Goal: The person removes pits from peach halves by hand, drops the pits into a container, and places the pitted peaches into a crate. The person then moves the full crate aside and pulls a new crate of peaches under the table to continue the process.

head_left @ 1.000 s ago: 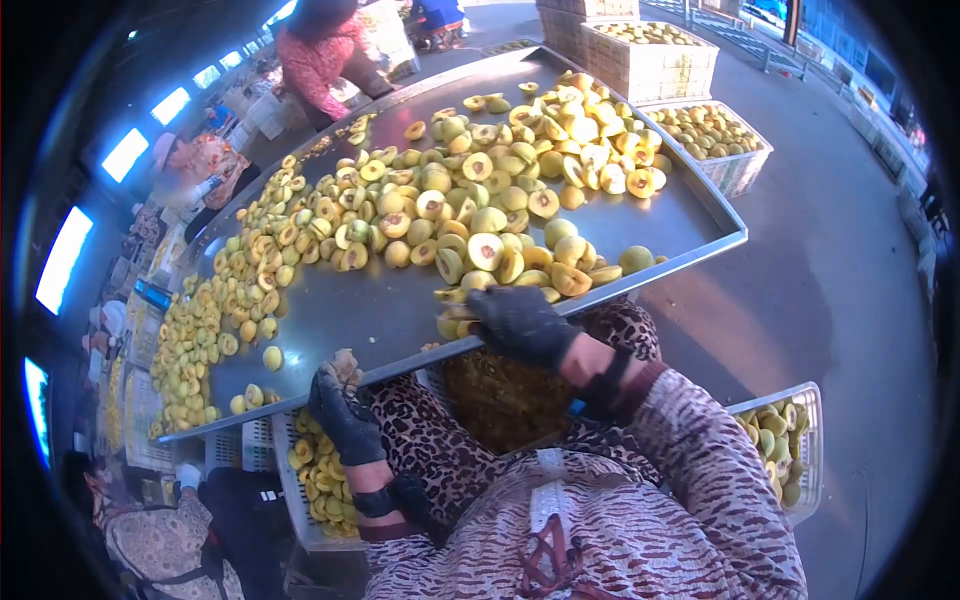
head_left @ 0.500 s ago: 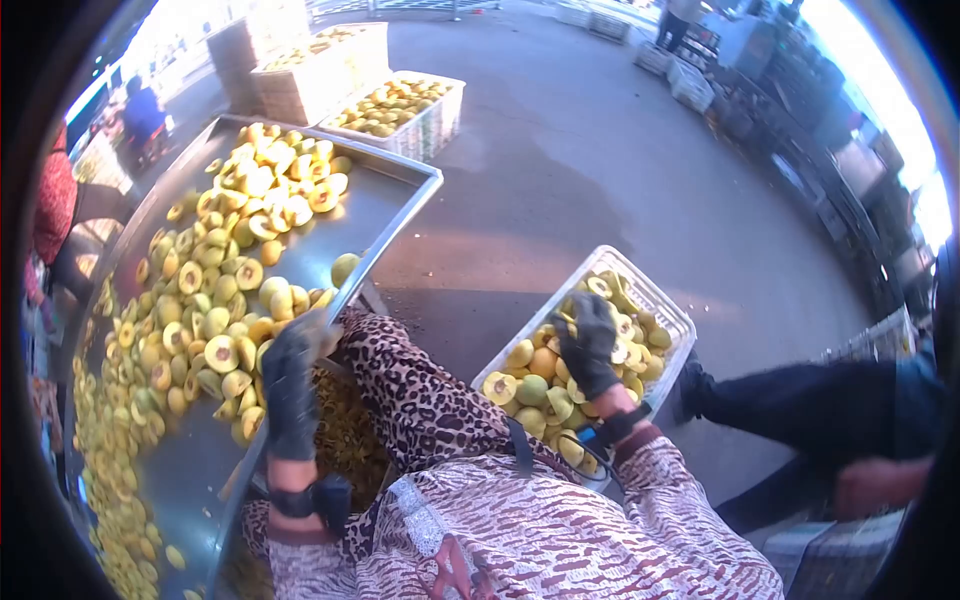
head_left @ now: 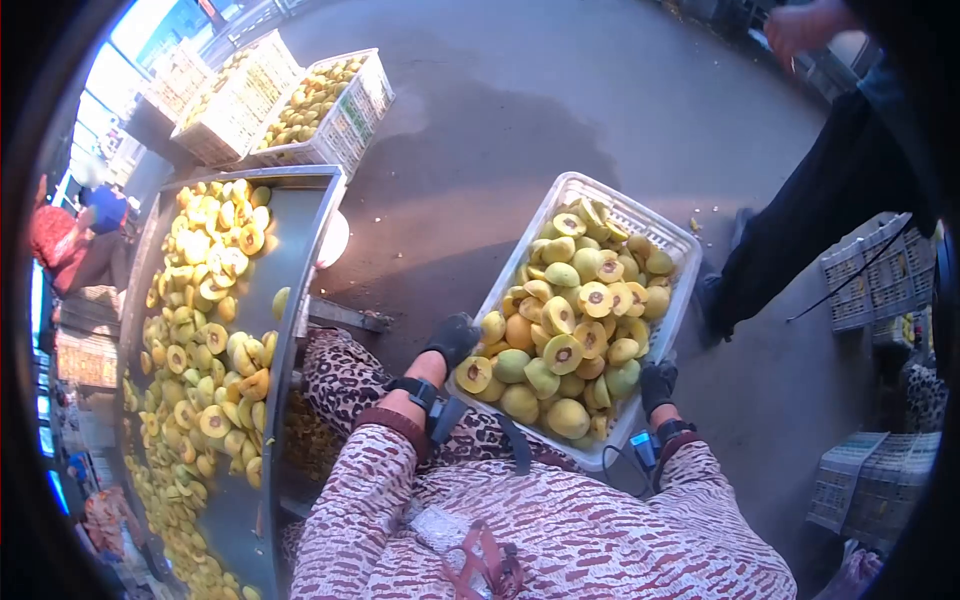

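A white plastic crate [head_left: 640,215] filled with halved and whole yellow-green fruit [head_left: 560,315] is in front of me, tilted in view. My left hand [head_left: 453,341], in a dark glove, is closed on the crate's left rim. On the opposite side my right hand [head_left: 658,385], also gloved, grips the right rim near the front corner. The fingers of both hands are partly hidden by the rim. To the left stands a metal table [head_left: 305,235] with many halved fruit [head_left: 205,400] spread over it.
Two crates of fruit [head_left: 350,120] [head_left: 235,105] stand beyond the table. At the right, a person in dark trousers [head_left: 800,210] is close to my crate. Stacked crates [head_left: 875,275] stand at the far right. Another person in red [head_left: 62,240] sits at the far left.
My left hand has moved from the metal table to the crate's left rim. My right hand has left the fruit for the right rim. The person at the right has moved farther forward.
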### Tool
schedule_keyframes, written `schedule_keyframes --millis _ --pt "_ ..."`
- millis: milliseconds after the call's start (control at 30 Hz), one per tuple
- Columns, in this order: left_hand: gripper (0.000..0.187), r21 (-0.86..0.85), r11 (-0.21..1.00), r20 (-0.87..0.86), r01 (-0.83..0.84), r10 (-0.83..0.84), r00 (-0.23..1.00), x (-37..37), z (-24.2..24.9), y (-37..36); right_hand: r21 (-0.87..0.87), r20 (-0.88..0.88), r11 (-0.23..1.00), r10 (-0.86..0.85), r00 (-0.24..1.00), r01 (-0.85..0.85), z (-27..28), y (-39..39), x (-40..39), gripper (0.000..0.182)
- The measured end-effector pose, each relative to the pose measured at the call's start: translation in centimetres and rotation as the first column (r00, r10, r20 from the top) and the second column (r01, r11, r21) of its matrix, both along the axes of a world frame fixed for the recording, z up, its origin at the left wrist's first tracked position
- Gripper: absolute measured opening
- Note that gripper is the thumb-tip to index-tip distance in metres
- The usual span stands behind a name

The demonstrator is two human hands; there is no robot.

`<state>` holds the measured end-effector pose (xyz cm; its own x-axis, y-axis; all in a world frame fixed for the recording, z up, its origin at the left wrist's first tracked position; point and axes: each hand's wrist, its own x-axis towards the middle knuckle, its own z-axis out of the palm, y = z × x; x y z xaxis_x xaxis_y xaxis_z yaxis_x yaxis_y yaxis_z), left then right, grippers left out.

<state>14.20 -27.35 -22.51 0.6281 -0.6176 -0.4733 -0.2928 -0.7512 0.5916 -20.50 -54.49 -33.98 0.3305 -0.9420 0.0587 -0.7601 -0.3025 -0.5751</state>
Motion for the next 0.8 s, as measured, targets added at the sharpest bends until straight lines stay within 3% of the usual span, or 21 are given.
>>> schedule_keyframes --millis 33,67,100,133,167,200,233,267,333,367,400,433,467,500,533,567,633,700,733,800 --pt "0.047 0.029 1.0 -0.095 0.008 -0.006 0.995 0.1 -1.5 0.0 -0.014 -0.11 0.993 0.113 0.987 -0.116 -2.4 -1.1 -1.1 0.03" --pt "0.049 -0.016 0.991 -0.096 -0.136 0.134 0.986 -0.7 -3.7 0.1 0.061 -0.002 0.993 0.104 0.995 -0.103 -3.1 -1.5 -1.3 0.028" --pt "0.05 -0.005 0.998 -0.029 -0.059 0.059 0.998 -0.9 -2.2 -0.3 0.489 0.236 0.863 -0.276 0.932 0.132 3.5 -0.2 1.5 0.022" --pt "0.054 0.108 0.994 0.074 -0.007 -0.001 0.997 -1.2 -1.2 -0.7 0.584 0.408 0.803 -0.418 0.811 0.12 1.4 -1.1 1.8 0.014" --pt "0.06 0.145 0.989 0.025 -0.011 0.007 1.0 -1.4 0.8 -0.8 0.668 0.493 0.744 -0.452 0.743 0.009 1.0 -1.7 1.7 0.012" --pt "0.062 0.106 0.994 -0.044 0.001 0.003 0.999 -1.2 0.9 -0.4 0.696 0.508 0.714 -0.418 0.753 -0.074 -3.6 -3.6 0.6 0.016" --pt "0.061 -0.005 0.999 -0.242 -0.048 0.045 0.969 -0.4 -1.3 0.7 0.712 0.519 0.696 -0.436 0.735 -0.09 -4.6 -4.0 0.4 0.019" --pt "0.061 0.007 0.999 -0.229 -0.041 0.041 0.973 0.0 -1.7 1.2 0.719 0.524 0.688 -0.448 0.725 -0.094 -3.1 -3.5 1.1 0.019" --pt "0.058 0.074 0.984 -0.059 0.163 -0.159 0.986 -0.3 -2.3 1.8 0.625 0.471 0.78 -0.354 0.808 -0.023 2.7 -2.1 2.6 0.016" --pt "0.05 0.059 0.995 0.103 0.077 -0.083 0.991 -1.4 -2.4 1.8 0.69 0.483 0.722 -0.41 0.774 -0.048 1.2 -2.1 2.2 0.019" --pt "0.05 0.064 0.991 0.084 0.114 -0.119 0.989 -2.0 -2.4 1.4 0.742 0.486 0.668 -0.474 0.734 -0.061 -0.5 -2.1 1.4 0.023" --pt "0.045 0.087 0.996 0.056 -0.031 0.026 0.998 -2.5 -1.7 0.9 0.638 0.501 0.77 -0.414 0.76 -0.001 -3.5 -2.7 0.9 0.03" --pt "0.04 0.12 0.977 0.029 -0.175 0.173 0.985 -2.8 -1.3 0.7 0.61 0.519 0.792 -0.408 0.751 0.009 -0.9 -1.9 1.6 0.033" --pt "0.036 0.074 0.984 0.045 -0.164 0.161 0.986 -2.8 -1.8 1.0 0.591 0.429 0.803 -0.393 0.813 0.077 -0.2 -1.8 1.8 0.033" --pt "0.032 0.026 0.987 0.063 -0.159 0.158 0.986 -2.7 -2.3 1.4 0.597 0.426 0.802 -0.347 0.835 0.029 2.3 -1.8 2.2 0.031" --pt "0.031 0.062 0.98 0.033 -0.189 0.187 0.982 -3.5 0.4 0.7 0.539 0.467 0.842 -0.311 0.828 0.012 0.7 -2.1 2.0 0.025" --pt "0.03 0.104 0.972 -0.011 -0.209 0.211 0.977 -4.2 4.2 -0.8 0.559 0.413 0.829 -0.296 0.861 0.016 3.3 -2.1 3.0 0.014" --pt "0.027 0.107 0.932 -0.14 -0.345 0.358 0.923 -4.4 4.3 -0.8 0.483 0.388 0.874 -0.269 0.882 0.054 1.8 -2.6 2.9 0.022" --pt "0.027 0.122 0.936 -0.158 -0.329 0.346 0.925 -4.2 3.2 -0.2 0.396 0.303 0.914 -0.22 0.927 0.088 5.8 -2.2 4.0 0.02" --pt "0.025 -0.094 0.972 0.018 -0.215 0.217 0.976 -3.7 0.3 1.0 0.46 0.301 0.885 -0.235 0.924 0.075 8.1 -3.4 5.5 0.018"
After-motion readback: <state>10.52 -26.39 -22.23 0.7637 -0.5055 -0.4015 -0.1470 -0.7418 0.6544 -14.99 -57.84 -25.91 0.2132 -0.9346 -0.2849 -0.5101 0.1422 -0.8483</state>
